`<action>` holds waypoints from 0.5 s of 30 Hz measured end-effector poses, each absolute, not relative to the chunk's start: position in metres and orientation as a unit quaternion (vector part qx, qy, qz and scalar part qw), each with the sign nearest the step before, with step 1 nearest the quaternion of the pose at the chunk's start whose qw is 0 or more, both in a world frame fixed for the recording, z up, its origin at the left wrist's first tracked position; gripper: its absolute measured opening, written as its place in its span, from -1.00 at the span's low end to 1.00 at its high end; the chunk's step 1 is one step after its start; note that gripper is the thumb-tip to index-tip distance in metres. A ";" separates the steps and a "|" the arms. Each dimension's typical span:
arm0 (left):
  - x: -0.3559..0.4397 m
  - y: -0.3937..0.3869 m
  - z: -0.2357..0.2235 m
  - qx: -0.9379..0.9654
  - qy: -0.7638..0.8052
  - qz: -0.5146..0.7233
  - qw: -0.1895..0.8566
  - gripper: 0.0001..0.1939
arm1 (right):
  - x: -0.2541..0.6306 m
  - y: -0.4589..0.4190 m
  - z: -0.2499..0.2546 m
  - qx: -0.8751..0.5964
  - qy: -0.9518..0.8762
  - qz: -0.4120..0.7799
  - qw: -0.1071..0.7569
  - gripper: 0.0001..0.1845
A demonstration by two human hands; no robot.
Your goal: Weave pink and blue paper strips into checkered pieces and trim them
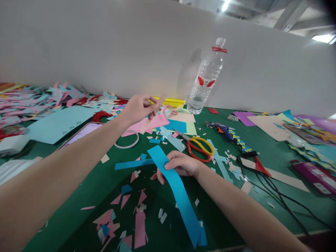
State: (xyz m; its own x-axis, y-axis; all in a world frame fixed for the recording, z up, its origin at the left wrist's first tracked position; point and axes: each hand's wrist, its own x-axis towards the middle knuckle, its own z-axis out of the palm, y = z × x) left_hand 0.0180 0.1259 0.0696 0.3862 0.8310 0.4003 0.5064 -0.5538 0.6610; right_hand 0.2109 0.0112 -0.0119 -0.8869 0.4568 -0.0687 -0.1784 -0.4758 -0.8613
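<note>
My right hand [181,163] pinches a long blue paper strip [181,196] between thumb and fingers, above the green table. The strip slants down toward the table's front edge. Under its upper end a narrower blue strip [133,163] lies on the table. My left hand [144,107] is raised over pink paper [149,122], its fingers loosely apart with nothing visible in them. Just beyond my right hand lie scissors [201,148] with red and yellow handles, their blades parted. A white ring [127,140] rests below my left wrist.
Paper scraps [140,227] litter the green table [78,206]. A tilted plastic bottle [207,78] stands by the grey wall. On the right are a glue gun [223,130], black cables [275,194] and a magenta case [313,177]; on the left, a phone [81,133] and heaped paper strips [31,105].
</note>
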 end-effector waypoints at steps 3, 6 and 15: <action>0.020 0.133 0.068 0.776 0.372 0.445 0.248 -0.78 | 0.211 0.011 -0.012 -0.141 -0.474 0.849 0.188 -0.76; 0.019 0.137 0.066 0.798 0.397 0.425 0.158 -0.73 | 0.211 0.011 -0.011 -0.150 -0.471 0.848 0.191 -0.74; 0.012 0.165 0.028 0.864 0.454 0.211 -0.053 -0.58 | 0.211 0.013 -0.012 -0.155 -0.459 0.855 0.182 -0.75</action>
